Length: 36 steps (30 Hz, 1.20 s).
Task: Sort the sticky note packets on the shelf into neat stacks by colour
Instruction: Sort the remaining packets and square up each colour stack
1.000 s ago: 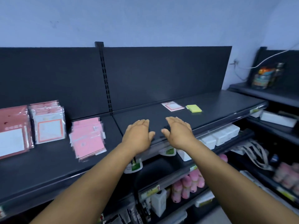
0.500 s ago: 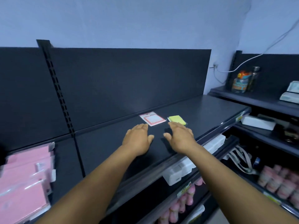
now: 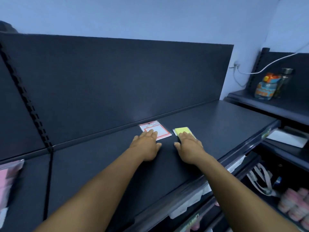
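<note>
Head view: looked down along a dark shelf [image 3: 225, 124], both arms stretched forward over it.
Change: reached further in than a second ago; then hovered short of the two packets, now landed on them.
Meaning for the task: probably the start of picking up the last two stray packets, to be carried to matching stacks.
Left hand [image 3: 147, 144]: lay flat, fingers straight and together, fingertips resting on the near edge of the red-bordered packet [image 3: 158, 128]; not curled round it.
Right hand [image 3: 189, 146]: lay flat, fingers straight, covering the near part of the yellow-green packet [image 3: 182, 130]; no grip visible.
Packets: sat side by side, just apart, toward the back edge of the shelf near the back panel [image 3: 117, 81], roughly mid-length of this shelf section.
Pink packets [image 3: 6, 185]: blurred, at the far left of the shelf, well apart from both hands.
Next: likely needed fingers curled under each packet's edge, flat wrappers being hard to lift off a smooth shelf.
Lower shelves: held assorted goods, too blurred to name.
</note>
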Available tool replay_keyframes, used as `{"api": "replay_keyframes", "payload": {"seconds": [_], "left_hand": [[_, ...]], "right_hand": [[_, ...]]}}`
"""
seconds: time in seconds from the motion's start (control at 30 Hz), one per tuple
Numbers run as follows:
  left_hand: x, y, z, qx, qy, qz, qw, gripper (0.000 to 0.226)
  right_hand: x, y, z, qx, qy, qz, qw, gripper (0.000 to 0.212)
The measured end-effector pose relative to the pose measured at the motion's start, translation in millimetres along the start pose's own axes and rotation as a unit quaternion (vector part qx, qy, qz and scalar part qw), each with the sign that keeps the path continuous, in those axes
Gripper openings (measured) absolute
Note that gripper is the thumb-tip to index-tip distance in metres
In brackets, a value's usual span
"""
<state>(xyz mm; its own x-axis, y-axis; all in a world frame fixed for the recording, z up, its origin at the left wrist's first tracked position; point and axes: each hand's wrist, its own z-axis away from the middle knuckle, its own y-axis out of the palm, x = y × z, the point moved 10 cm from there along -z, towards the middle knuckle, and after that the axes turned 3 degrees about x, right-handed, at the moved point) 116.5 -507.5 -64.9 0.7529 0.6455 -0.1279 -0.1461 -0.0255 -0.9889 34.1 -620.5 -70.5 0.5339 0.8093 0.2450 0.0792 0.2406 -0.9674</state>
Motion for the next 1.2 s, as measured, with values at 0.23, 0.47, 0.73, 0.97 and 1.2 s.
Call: {"api": "replay_keyframes", "payload": {"seconds": [0.23, 0.47, 0.73, 0.97, 1.2], "left_hand": [[1, 1, 5, -0.017, -0.068, 0.024, 0.997, 0.054], [1, -12, 28, -0.098, -0.208, 0.053, 0.972, 0.053], [2, -1, 17, -0.090, -0.330, 0.058, 0.938, 0.072], [16, -10, 20, -0.161, -0.375, 0.197, 0.891, 0.078], [6, -9, 12, -0.136, -0.409, 0.169, 0.886, 0.097]], "right_hand": [[5, -11, -31, -0.030, -0.101, -0.065, 0.992, 0.029], [-17, -21, -46, -0.059, -0.065, -0.052, 0.995, 0.048], [-9, -26, -44, -0.044, -0.126, -0.072, 0.988, 0.054], [-4, -32, -41, -0.051, -0.153, -0.139, 0.977, 0.058], [-14, -30, -47, -0.040, -0.145, -0.154, 0.977, 0.056]]}}
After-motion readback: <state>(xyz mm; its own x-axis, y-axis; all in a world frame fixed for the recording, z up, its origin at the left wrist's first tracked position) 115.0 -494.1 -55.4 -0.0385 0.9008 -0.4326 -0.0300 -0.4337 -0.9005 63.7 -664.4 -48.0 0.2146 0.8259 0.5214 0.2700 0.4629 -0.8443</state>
